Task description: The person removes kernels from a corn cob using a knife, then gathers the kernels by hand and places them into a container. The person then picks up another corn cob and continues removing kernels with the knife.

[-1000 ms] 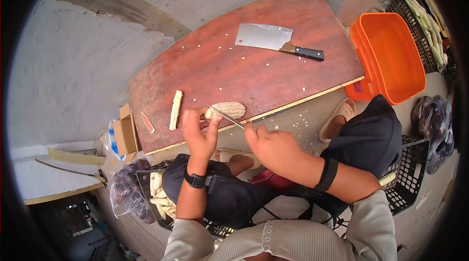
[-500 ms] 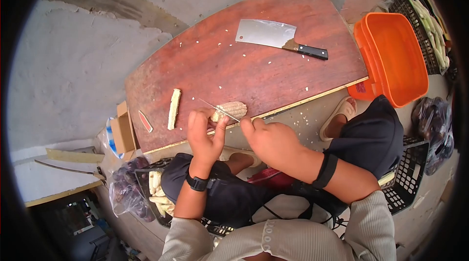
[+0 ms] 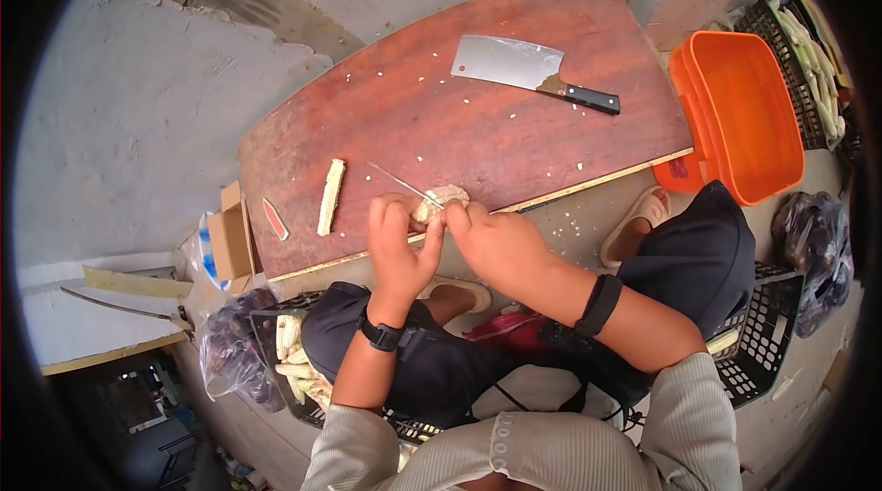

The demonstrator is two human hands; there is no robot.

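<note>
Head view: corn (image 3: 452,194) near table edge (image 3: 597,182); cleaver (image 3: 528,70) well apart.

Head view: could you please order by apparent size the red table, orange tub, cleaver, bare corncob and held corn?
Red table
Orange tub
Cleaver
Smallest, too alike to rank: bare corncob; held corn, partly hidden.

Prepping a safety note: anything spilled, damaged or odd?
Yes: pale kernels lie scattered on the red table and floor, looking like spillage. The cleaver has a brown patch beside its handle; rust or residue, can't tell.
</note>
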